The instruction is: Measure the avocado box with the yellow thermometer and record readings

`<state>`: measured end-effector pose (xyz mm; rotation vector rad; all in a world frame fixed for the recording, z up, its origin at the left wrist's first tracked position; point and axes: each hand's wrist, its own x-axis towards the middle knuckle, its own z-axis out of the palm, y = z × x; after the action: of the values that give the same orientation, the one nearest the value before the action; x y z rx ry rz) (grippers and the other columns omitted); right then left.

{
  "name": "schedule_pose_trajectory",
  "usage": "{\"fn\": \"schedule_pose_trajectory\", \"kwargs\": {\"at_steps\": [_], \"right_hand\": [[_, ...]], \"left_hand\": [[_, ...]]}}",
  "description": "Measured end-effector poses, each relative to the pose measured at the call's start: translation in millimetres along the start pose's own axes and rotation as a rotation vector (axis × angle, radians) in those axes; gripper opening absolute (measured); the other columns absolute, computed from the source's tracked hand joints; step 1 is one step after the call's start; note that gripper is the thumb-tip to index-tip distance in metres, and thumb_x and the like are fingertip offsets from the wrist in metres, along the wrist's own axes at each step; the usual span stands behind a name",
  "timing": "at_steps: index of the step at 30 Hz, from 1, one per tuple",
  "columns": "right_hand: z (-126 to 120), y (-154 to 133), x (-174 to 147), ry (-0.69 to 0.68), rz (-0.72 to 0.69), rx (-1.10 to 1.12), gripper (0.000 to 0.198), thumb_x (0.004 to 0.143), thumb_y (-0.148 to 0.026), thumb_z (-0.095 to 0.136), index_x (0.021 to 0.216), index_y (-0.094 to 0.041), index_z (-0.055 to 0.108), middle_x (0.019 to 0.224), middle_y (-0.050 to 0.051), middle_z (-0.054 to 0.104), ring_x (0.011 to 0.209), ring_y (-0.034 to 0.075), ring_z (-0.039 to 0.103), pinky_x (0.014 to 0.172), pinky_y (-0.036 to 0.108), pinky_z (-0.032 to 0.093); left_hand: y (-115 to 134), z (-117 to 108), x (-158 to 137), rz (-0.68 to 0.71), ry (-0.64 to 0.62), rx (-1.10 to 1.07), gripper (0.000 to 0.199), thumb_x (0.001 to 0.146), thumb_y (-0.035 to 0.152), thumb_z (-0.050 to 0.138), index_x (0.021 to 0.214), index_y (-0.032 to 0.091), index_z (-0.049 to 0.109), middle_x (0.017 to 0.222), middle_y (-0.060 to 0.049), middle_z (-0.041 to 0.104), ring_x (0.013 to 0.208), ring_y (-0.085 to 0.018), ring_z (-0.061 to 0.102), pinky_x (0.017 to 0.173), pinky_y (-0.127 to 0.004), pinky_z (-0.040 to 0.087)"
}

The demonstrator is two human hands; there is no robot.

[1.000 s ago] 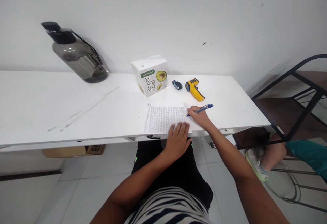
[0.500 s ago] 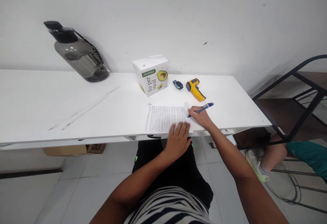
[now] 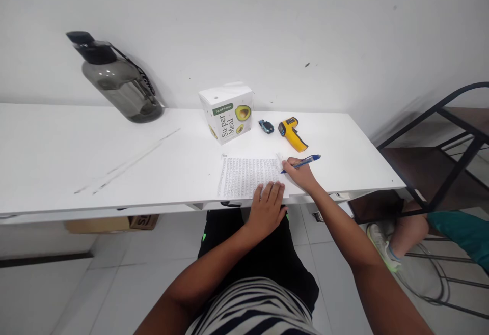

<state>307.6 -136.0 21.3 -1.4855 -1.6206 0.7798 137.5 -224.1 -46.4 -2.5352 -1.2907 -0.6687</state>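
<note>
A sheet of paper (image 3: 244, 177) covered in rows of small handwriting lies at the front edge of the white table (image 3: 183, 167). My right hand (image 3: 300, 173) is closed around a blue pen (image 3: 307, 161), its tip at the paper's right side. Fingers of my left hand (image 3: 268, 207) lie spread and flat on the paper's lower right edge, with nothing held. Behind the paper stand a white box (image 3: 227, 113) with avocado pictures, a small dark watch-like object (image 3: 266, 126) and a yellow infrared thermometer (image 3: 293, 134).
A grey bottle with a black lid (image 3: 122, 80) stands at the back left by the wall. To the right is a dark metal rack (image 3: 439, 172), with another person's leg (image 3: 410, 235) beside it. A cardboard box (image 3: 110, 224) sits beneath the table.
The pen tip and my right hand have shifted very slightly up along the paper. My left hand stays in place on the sheet.
</note>
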Motion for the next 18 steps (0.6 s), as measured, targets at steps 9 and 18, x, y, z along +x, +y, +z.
{"fn": "schedule_pose_trajectory", "kwargs": {"at_steps": [9, 18], "right_hand": [[-1.0, 1.1, -0.4, -0.023, -0.010, 0.003, 0.040, 0.083, -0.052, 0.053, 0.056, -0.026, 0.041, 0.056, -0.002, 0.047, 0.064, 0.017, 0.049, 0.064, 0.032, 0.041], [-1.5, -1.5, -1.6, 0.005, -0.019, 0.007, 0.042, 0.083, -0.051, 0.054, 0.057, -0.027, 0.033, 0.055, -0.003, 0.039, 0.061, 0.016, 0.043, 0.062, 0.032, 0.036]], "left_hand": [[-0.6, -0.4, -0.5, 0.002, -0.009, -0.007, 0.059, 0.105, 0.047, 0.044, 0.153, 0.014, 0.053, 0.152, -0.012, 0.062, 0.139, -0.029, 0.055, 0.121, -0.048, 0.037], [0.0, -1.5, 0.1, -0.017, -0.095, -0.041, 0.062, 0.104, 0.049, 0.044, 0.157, 0.016, 0.049, 0.156, -0.013, 0.059, 0.144, -0.029, 0.052, 0.124, -0.048, 0.035]]}}
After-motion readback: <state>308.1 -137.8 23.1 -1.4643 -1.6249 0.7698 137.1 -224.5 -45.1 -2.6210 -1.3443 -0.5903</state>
